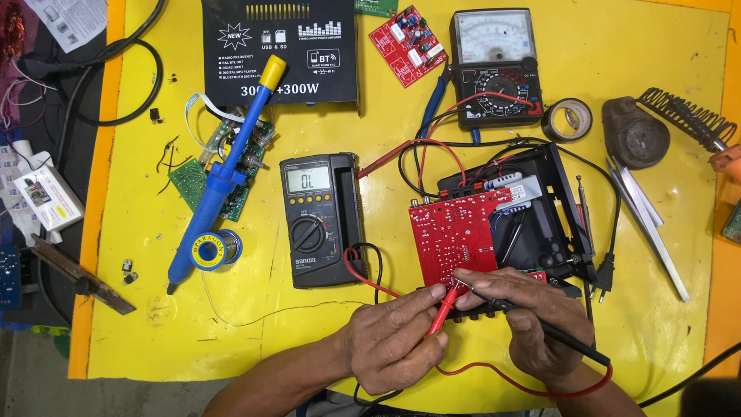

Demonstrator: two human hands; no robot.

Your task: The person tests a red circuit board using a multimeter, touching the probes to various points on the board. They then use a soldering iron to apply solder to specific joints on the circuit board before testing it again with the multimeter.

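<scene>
Pinching the red probe [441,310] between thumb and fingers, your left hand [397,344] was closed tight on it, tip angled up onto the lower edge of the red board [451,235]. Your right hand [532,320] was likewise closed on the black probe [540,324], held pen-fashion, its tip touching the board just beside the red one. Both tips sat very near each other on the solder side.

The board lay tilted over the black chassis [552,224], resting on it rather than fastened, as far as could be seen. The red lead [363,274] ran left to the digital meter [320,220], which stood just beside the board with its display lit. Farther out: analog meter [498,66] at the top, tape roll [567,120] beside it, blue desoldering pump [228,174] lying over a green board [193,181] to the left, solder spool [210,249] touching the pump, tweezers [648,224] to the right.

Risks noted:
- With tips that close, a small slip could bridge neighbouring joints and give a false reading or a short.
- The unsupported board could rock under probe pressure and throw a tip off its pad.
- The red lead looped under your wrists; a tug from either forearm could drag the probe sideways.
</scene>
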